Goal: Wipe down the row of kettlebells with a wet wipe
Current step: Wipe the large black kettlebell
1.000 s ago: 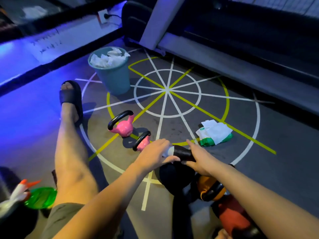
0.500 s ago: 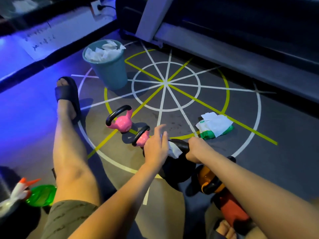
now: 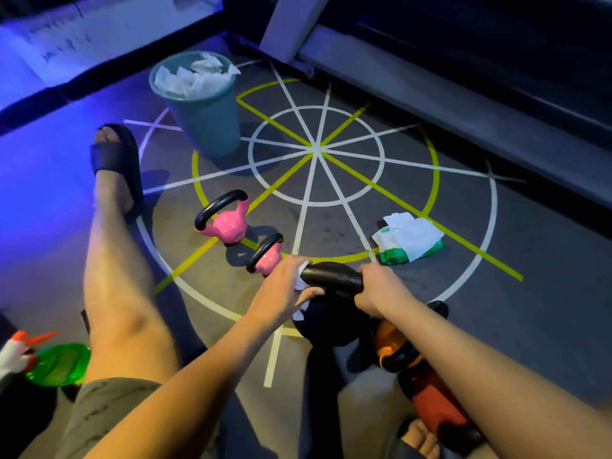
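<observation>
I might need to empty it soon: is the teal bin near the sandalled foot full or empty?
Full. Crumpled white wipes fill the bin to its rim, and one pokes over the edge.

pink kettlebell (image 3: 227, 226), black kettlebell (image 3: 332, 278), orange kettlebell (image 3: 389, 339), perhaps red kettlebell (image 3: 433, 405), teal bin (image 3: 208, 124)

The left hand (image 3: 281, 289) pinches a white wet wipe (image 3: 302, 282) against the left end of the handle (image 3: 334, 278) of a black kettlebell (image 3: 331, 323). The right hand (image 3: 377, 289) grips the handle's right end. Just beyond the left hand stands a near pink kettlebell (image 3: 269, 260), with a far pink kettlebell (image 3: 228, 225) past it. Under the right forearm sit an orange kettlebell (image 3: 390, 339) and a red kettlebell (image 3: 433, 402). A wipes pack (image 3: 409, 241) lies beyond the right hand. A teal bin (image 3: 205, 124) full of used wipes stands well beyond the left.
</observation>
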Available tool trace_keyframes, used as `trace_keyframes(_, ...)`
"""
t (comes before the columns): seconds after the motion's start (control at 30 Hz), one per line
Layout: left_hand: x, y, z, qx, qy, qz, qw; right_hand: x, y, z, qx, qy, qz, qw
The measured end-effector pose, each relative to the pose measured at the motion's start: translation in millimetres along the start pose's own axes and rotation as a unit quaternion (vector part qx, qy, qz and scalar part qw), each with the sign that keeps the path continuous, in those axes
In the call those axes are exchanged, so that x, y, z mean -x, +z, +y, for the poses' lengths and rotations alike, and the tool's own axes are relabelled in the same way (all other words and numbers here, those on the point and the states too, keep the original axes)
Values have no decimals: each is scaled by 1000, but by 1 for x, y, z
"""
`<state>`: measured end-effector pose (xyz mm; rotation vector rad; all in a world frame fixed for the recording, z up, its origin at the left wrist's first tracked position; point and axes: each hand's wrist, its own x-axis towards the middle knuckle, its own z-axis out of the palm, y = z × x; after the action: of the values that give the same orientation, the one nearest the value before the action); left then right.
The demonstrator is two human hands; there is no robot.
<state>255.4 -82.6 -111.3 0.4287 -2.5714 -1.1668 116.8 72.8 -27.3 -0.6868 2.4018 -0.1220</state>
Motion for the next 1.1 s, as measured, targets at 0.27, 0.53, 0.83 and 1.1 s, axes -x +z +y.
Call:
trace_keyframes(0.27,13,27,-5,163,-209,110,958,2,-2,-2,10,14,1,1000)
trace_keyframes(0.53,9,31,-13,280,-329,50,901,7,-5,-7,11,24,1,1000)
trace_keyframes(0.83,32,-22,-28,134,-140,-268,944,10,-5,-8,-1,19,6,1000)
trace_keyframes(1.1,16,-29,0,270,-221,-100,932,11,-7,-9,-2,23,3,1000)
